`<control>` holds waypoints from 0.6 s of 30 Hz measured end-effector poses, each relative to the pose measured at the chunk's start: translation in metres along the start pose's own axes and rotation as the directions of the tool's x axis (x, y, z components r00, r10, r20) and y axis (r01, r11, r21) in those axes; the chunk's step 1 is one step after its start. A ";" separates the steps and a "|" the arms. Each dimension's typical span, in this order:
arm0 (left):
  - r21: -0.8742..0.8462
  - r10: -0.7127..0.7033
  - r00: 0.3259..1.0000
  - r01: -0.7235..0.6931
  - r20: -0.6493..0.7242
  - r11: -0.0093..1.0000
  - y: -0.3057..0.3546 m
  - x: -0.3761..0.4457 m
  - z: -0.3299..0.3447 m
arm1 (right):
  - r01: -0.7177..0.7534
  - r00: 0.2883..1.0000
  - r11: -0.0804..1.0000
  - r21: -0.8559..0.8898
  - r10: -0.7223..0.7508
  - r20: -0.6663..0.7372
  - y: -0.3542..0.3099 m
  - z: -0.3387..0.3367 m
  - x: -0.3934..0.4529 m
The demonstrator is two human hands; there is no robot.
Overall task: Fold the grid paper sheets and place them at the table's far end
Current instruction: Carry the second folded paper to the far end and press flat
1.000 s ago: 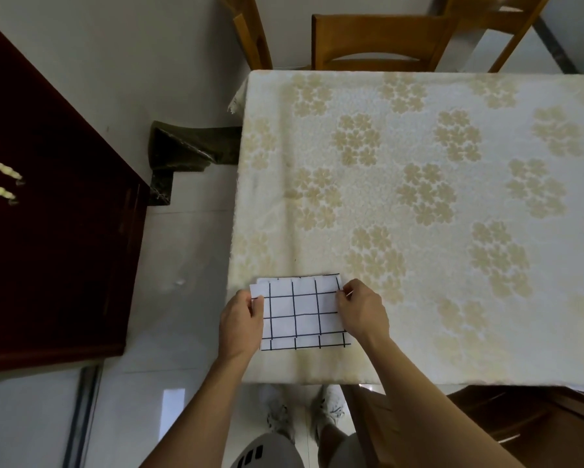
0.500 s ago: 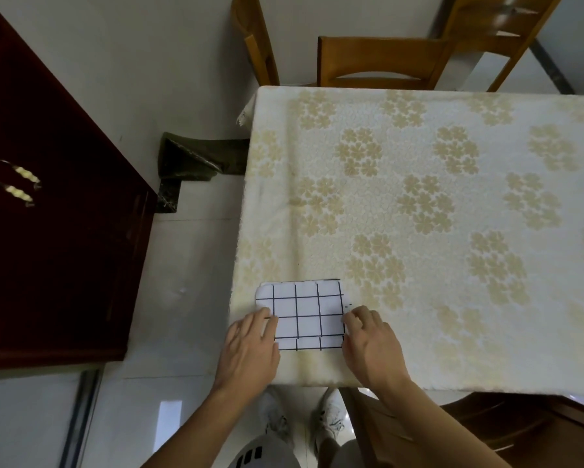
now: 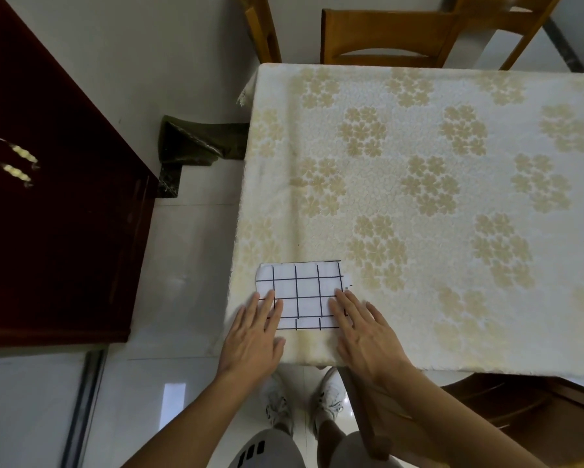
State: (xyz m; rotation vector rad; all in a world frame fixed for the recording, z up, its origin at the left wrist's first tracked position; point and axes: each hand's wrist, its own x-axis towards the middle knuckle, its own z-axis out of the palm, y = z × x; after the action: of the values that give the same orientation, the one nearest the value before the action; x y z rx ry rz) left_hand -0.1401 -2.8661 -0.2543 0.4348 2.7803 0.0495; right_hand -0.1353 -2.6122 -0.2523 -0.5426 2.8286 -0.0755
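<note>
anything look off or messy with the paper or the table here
Nothing stands out. The grid paper lies flat near the table front-left corner, left hand and right hand pressing it with straight fingers; its cut edges look slightly uneven.

Matt white paper printed with black grid lines for the folded sheet (image 3: pixel 302 292), lying flat on a textured, crackle-patterned tablecloth (image 3: pixel 419 204) of cream cloth with tan flower motifs. Left of the tablecloth, glossy dark red lacquered wood on the cabinet (image 3: pixel 54 211), with shiny metal handles (image 3: pixel 12 160), and polished, reflective floor tiles (image 3: pixel 182 282). Beyond the tablecloth's far edge, smooth varnished brown wood on the chair (image 3: pixel 385 38).
</note>
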 end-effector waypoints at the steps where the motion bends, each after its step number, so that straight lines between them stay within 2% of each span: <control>1: 0.001 -0.001 1.000 0.001 0.009 1.000 0.001 -0.001 0.000 | -0.006 1.000 1.000 -0.008 0.006 0.006 0.000 0.001 -0.001; 13: 0.002 -0.007 0.999 0.007 0.049 1.000 0.007 -0.007 0.006 | -0.053 0.998 0.999 0.003 0.052 0.028 -0.007 0.006 -0.009; 18: 0.030 0.000 1.000 -0.001 0.014 1.000 0.010 -0.011 0.002 | -0.041 0.999 0.999 0.005 0.041 0.007 -0.009 0.007 -0.014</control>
State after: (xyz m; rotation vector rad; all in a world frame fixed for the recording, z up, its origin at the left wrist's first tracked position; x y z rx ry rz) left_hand -0.1263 -2.8596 -0.2520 0.4413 2.7706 0.0055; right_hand -0.1180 -2.6152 -0.2544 -0.4827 2.8306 -0.0726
